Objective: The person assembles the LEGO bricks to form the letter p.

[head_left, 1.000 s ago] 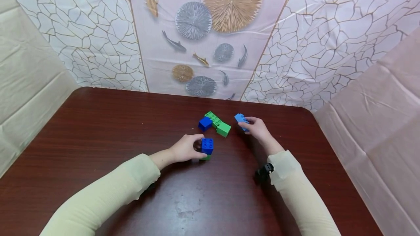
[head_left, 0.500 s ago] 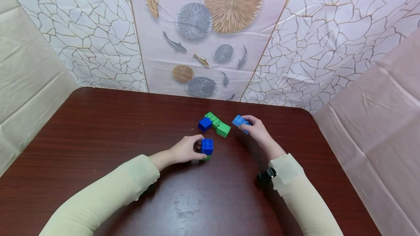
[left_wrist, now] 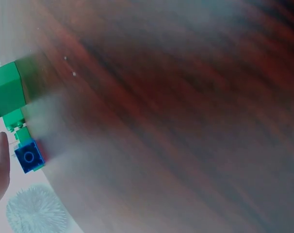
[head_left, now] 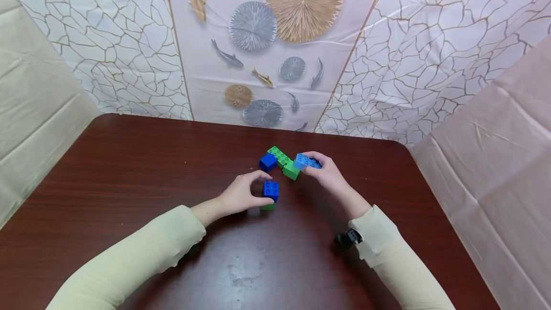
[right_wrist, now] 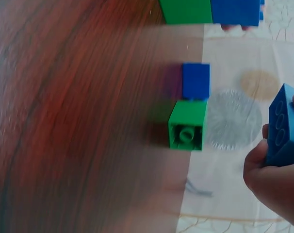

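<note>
Head looks down; wrist views, low, apparently share green brick (left_wrist: 8, 91)

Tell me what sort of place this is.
Probably a small screened-off tabletop, perhaps for play or recording; the room beyond is out of view. Toy bricks lie on a dark wood-grain table, and a creased, patterned backdrop rises right behind it.

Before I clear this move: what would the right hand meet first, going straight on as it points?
The light blue brick in the right hand would likely meet the nearer green brick first; height is unclear, so it may pass over.
</note>
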A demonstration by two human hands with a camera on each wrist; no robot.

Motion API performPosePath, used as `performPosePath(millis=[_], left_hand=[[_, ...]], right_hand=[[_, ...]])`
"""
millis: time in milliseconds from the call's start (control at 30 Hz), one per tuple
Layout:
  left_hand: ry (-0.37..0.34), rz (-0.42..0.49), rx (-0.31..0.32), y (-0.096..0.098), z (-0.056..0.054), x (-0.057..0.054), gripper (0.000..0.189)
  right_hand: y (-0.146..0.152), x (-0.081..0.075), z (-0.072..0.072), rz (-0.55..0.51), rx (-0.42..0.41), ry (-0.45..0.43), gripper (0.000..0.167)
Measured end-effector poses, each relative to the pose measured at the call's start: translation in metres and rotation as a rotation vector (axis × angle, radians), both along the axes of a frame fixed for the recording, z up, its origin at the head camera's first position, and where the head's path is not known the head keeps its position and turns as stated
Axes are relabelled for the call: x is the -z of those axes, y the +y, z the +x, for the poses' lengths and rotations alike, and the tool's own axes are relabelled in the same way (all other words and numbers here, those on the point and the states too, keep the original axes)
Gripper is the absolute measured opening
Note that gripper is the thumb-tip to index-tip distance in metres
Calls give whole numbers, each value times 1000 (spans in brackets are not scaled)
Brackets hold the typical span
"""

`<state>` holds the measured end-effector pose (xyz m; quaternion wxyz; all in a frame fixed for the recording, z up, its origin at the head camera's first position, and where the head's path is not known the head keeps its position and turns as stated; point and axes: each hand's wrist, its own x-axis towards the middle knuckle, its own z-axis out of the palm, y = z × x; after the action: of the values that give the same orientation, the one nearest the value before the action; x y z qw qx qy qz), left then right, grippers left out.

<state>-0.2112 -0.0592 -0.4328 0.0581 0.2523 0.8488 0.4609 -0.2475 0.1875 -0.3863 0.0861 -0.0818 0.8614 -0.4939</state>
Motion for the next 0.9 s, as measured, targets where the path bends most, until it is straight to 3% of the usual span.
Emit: performPosePath(millis=[300, 633, 900], left_hand=[[-14, 30, -12, 1, 1, -1, 43], [-14, 52, 9, 0, 0, 0, 33], [33, 64, 25, -1, -2, 2, 31]], right_hand=[[-18, -6, 13, 8, -35, 47, 40], [-34, -9, 26, 32, -139, 40, 40], [-45, -8, 33, 4, -219, 56, 37]])
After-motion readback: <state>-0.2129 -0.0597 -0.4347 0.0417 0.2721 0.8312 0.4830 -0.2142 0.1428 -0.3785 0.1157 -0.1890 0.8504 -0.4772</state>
